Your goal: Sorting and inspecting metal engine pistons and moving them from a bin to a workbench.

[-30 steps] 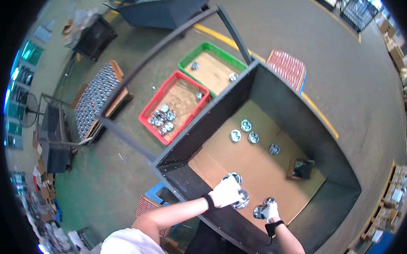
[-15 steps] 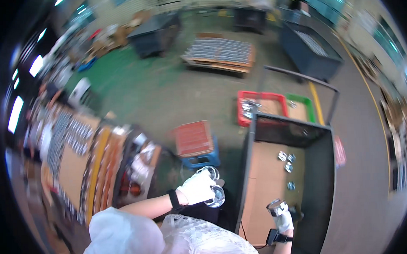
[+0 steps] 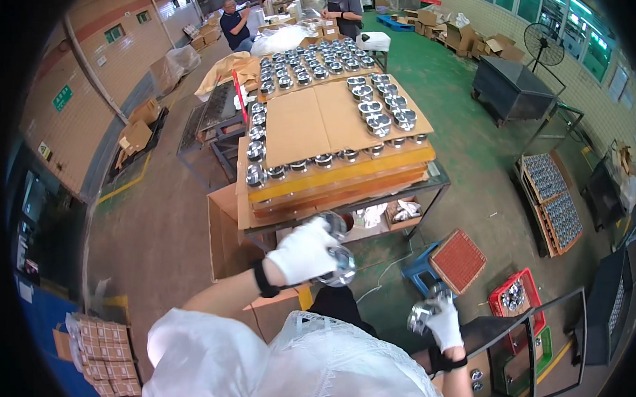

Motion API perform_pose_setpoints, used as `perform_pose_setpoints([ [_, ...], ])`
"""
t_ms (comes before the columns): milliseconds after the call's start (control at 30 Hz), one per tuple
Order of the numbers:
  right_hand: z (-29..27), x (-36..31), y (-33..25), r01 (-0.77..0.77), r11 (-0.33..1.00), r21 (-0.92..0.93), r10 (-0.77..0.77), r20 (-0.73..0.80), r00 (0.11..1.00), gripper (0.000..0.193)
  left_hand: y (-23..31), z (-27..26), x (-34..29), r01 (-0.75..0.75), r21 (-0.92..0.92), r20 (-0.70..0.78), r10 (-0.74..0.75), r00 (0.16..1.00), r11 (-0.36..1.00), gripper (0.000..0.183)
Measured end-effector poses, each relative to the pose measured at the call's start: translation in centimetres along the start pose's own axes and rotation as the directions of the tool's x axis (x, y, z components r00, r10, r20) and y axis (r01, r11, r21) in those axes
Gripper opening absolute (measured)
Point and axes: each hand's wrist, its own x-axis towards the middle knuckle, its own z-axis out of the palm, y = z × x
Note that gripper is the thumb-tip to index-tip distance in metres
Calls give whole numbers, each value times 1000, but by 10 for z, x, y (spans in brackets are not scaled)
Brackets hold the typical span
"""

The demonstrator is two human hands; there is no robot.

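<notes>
My left hand [image 3: 302,255], in a white glove, is closed on shiny metal pistons [image 3: 343,266]; one shows above the fingers and another below. It hangs before the near edge of the stacked table. Lower and to the right, my right hand [image 3: 445,325], also gloved, is closed around shiny pistons [image 3: 421,315], somewhat blurred. Ahead, a cardboard sheet [image 3: 294,126] tops a layered stack on a metal table [image 3: 430,187]. Paired rows of pistons [image 3: 379,105] stand on the sheet's right part, and more line the layer beneath.
A blue stool [image 3: 420,270] with a red-brown top stands right of the table. Beyond it are a red crate [image 3: 500,300] of metal parts, a green crate [image 3: 545,351] and a dark cart frame [image 3: 529,331]. Two people [image 3: 236,30] are at the far end. A pallet of parts [image 3: 552,197] lies right.
My view has swung left from the dark bin to the stacked table. My right hand has come up out of the bin with pistons. The left hand still holds its pistons.
</notes>
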Motion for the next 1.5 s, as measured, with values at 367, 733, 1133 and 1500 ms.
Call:
perform_pose_setpoints([
  [367, 63, 302, -293, 583, 782, -221, -525, 270, 807, 23, -120, -172, 63, 159, 20, -246, -150, 958, 987, 32],
  [733, 157, 493, -297, 547, 620, -562, -412, 360, 837, 22, -238, -215, 259, 37, 56, -102, -31, 994, 998, 34],
  [1133, 105, 397, -338, 608, 572, -550, -643, 159, 749, 26, -305, -137, 500, -24, 437, 22, 16, 1000, 899, 43],
  [1500, 63, 149, -109, -311, 939, -147, 173, -578, 797, 24, -293, -123, 480, -329, 578, 52, 369, 928, 746, 21],
])
